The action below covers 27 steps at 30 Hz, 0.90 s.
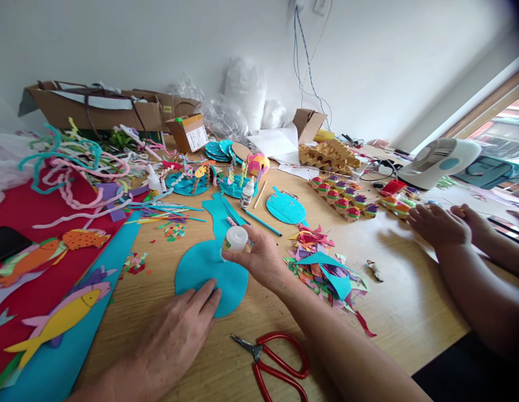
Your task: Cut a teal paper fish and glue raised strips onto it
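A round blue paper piece (194, 262) with a long strip reaching away from me lies on the wooden table. My left hand (173, 329) rests on its lower edge, fingers stretched flat. Above the round part, my right hand (263, 259) grips a glue bottle (235, 239), tipped with its nozzle down near the paper; its base faces me. Whether glue is coming out I cannot make out clearly. Red-handled scissors (256, 352) lie close to me, between my forearms. Just beyond the paper stands a second small glue bottle (247, 194).
Coloured paper scraps (312, 257) are heaped to the right. Paper fish (70, 318) lie on red and blue sheets at left, beside tangled pipe cleaners (70, 173). Painted egg cartons (343, 195) and a white fan (441, 159) stand farther right. Another person's hand (439, 223) rests nearby.
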{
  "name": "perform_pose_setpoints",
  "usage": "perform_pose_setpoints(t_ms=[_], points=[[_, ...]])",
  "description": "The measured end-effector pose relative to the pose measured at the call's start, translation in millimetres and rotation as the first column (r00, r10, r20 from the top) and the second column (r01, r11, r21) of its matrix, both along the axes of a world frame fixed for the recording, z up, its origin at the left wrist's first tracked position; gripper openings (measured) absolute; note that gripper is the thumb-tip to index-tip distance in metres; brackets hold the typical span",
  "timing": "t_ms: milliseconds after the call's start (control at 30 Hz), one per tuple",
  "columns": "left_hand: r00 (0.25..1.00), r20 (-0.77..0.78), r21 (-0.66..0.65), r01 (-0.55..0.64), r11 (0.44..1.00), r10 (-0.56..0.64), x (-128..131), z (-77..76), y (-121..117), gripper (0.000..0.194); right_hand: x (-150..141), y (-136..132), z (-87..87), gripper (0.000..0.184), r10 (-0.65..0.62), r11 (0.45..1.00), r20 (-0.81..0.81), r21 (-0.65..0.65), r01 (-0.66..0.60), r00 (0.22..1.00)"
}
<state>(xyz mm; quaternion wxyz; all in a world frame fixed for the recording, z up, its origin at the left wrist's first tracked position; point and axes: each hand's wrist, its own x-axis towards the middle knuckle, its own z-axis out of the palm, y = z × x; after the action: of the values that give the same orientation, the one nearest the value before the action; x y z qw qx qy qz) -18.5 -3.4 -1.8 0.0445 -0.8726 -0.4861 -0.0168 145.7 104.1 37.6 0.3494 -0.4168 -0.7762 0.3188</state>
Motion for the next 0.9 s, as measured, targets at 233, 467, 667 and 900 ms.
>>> perform_pose_setpoints(t_ms=[233,467,667,900], points=[[0.999,0.044,0.008,-0.001,1.000,0.000,-1.0,-4.2,-0.1,0.043,-0.2,1.1,-1.8,0.017,0.004,1.000,-0.032,-0.010,-0.004,0.999],[0.996,0.093,-0.015,-0.009,1.000,0.010,-1.6,-2.9,-0.2,0.043,-1.3,1.5,-1.0,0.017,-0.013,1.000,-0.012,-0.015,0.012,1.000],[0.994,0.109,-0.016,-0.020,1.000,0.021,-1.3,-4.2,-0.6,0.042,-1.2,-1.3,-0.7,0.017,-0.016,0.999,-0.008,-0.036,0.016,1.000],[0.997,0.065,-0.025,-0.028,0.999,0.029,-1.7,-4.7,-0.7,0.045,-1.9,1.5,-2.4,0.016,-0.024,1.000,-0.006,-0.007,0.023,1.000]])
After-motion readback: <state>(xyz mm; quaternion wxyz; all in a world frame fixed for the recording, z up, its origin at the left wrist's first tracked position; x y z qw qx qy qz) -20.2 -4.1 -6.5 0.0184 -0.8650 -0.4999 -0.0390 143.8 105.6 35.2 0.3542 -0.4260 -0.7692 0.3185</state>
